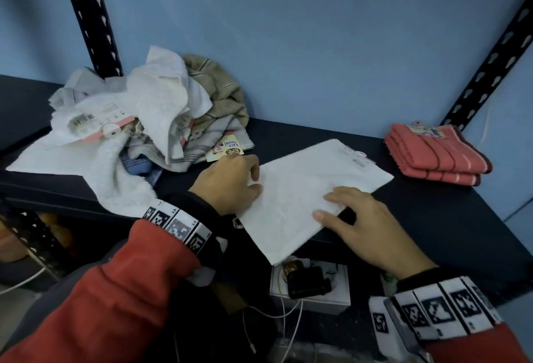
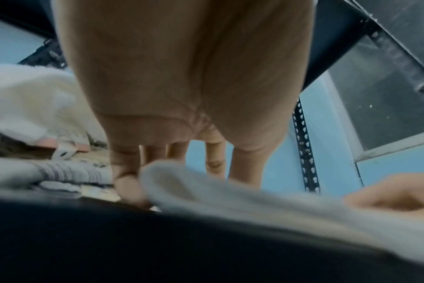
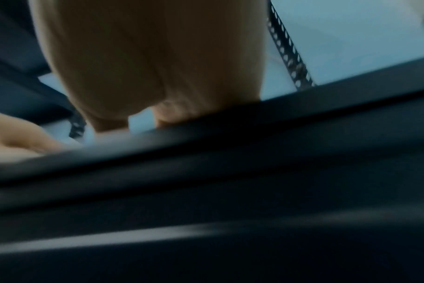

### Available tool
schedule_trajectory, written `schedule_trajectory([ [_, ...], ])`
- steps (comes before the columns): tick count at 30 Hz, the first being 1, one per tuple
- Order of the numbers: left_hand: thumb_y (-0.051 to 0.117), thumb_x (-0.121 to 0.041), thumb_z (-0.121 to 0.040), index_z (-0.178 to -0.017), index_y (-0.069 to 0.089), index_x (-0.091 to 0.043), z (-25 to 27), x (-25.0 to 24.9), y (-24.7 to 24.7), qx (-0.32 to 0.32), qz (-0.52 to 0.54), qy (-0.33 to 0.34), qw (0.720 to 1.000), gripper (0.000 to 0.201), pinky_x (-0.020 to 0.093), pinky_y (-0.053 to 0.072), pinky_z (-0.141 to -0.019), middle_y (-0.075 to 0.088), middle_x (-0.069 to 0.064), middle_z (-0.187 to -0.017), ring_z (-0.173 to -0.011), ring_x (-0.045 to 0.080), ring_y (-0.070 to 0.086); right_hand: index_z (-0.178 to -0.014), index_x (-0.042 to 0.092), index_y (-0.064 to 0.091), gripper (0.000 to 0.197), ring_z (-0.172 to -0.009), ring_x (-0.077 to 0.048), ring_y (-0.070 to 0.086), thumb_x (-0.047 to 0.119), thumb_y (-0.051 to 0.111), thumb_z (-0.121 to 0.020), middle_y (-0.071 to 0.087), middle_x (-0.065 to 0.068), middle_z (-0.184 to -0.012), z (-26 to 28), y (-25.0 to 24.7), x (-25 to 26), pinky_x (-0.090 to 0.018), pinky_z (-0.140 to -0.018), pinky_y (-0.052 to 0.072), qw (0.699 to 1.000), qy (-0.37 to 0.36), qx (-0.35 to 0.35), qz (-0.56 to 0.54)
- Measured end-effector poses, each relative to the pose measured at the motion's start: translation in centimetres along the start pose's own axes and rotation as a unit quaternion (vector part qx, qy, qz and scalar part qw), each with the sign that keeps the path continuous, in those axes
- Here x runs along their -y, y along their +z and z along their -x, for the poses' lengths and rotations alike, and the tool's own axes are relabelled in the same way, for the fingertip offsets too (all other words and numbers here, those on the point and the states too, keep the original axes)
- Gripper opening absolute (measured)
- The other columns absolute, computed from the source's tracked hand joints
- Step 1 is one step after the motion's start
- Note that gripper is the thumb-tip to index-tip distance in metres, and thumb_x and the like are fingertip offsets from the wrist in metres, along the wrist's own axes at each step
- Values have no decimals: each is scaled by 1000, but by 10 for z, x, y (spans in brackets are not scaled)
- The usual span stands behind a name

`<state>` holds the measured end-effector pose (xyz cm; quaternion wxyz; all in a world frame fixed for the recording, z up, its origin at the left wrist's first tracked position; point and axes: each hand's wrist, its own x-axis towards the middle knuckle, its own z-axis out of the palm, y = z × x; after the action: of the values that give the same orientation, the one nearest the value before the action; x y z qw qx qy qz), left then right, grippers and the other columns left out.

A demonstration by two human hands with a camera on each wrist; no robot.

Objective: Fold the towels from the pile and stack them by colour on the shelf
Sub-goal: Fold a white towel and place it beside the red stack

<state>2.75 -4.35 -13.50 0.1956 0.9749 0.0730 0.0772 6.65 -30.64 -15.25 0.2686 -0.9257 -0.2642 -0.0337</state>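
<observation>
I have the white towel (image 1: 311,186) lying partly folded on the dark shelf (image 1: 427,218), its near corner hanging past the shelf's front lip. My left hand (image 1: 230,181) sits on the towel's left edge with fingers curled onto the cloth, though I cannot tell whether it pinches or only presses; my right hand (image 1: 366,224) has its thumb on the top of the towel's near right edge and its fingers seem tucked beneath, so that grip looks clamped on the cloth. I judge the towel light, soft and limp: it will sag and slide unless taken at corners or along a folded edge. Left of the towel sits the pile (image 1: 150,120) of crumpled white, grey and beige towels with paper tags. Right of the towel, against the wall, lies a folded red stack (image 1: 438,155). No bins or baskets show; the shelf alone holds everything.
</observation>
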Motion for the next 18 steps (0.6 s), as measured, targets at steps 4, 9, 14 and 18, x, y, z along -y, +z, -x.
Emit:
schedule_trajectory([
  [4,69,-34,-90,-97,66,-29,5,-3,-2,46,56,42,997,9,23,42,-71,55,-13,-82,-82,11,55,-130,20,65,43,-144,-20,37,31,73,-89,50,-1,-150,-16,-6,-16,-36,-117,28,997,35,-54,40],
  [9,75,-52,-84,-121,63,-37,15,-7,-8,120,49,101,986,42,13,40,-77,57,-13,-100,-88,1,56,-120,25,69,37,-118,-13,52,36,76,-85,61,13,-122,6,-24,-7,-29,-100,39,999,-42,-22,13],
  [14,89,-48,-69,-130,54,-42,23,-12,-11,187,15,112,976,70,30,42,-96,51,-14,-114,-107,9,49,-146,43,45,68,-144,4,26,35,77,-86,29,26,-155,38,-24,-2,-25,-121,25,983,-60,148,85],
  [18,83,-37,-81,-108,69,-38,23,-12,-13,140,86,138,977,31,29,49,-87,67,-11,-98,-90,9,60,-109,29,73,17,-92,-2,66,23,64,-96,73,14,-108,35,-31,-1,-32,-83,54,995,-98,20,-24],
])
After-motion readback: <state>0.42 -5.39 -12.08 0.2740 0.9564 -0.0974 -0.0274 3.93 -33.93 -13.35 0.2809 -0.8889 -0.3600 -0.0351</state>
